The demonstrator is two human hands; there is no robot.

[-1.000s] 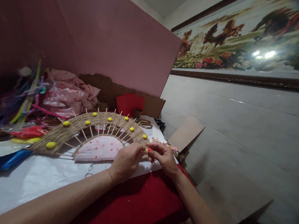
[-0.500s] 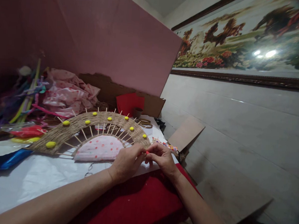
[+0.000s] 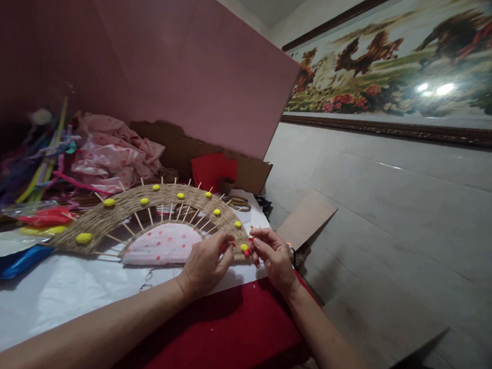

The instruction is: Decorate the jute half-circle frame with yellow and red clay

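Observation:
A half-round woven fan of brown cord on thin sticks lies in front of me, dotted with yellow lumps. Its inner half-circle is polka-dot pink cloth. By the fan's right end, my left hand is closed, with a speck of red at its fingertips, too small to name. My right hand has thumb and forefinger pinched at that end, beside a tiny red and white bit; what they hold is unclear. Between the hands, a small red piece shows against the rightmost yellow lump.
White sheeting covers much of the table, with red cloth along the near edge. Crumpled pink cloth, colourful fuzzy stems and a blue packet lie left. Scissors and a small brown pot stand behind.
My hands have moved apart, the right one slightly right and the left slightly left. The rightmost yellow lump and red piece, previously covered by the fingers, now show between them.

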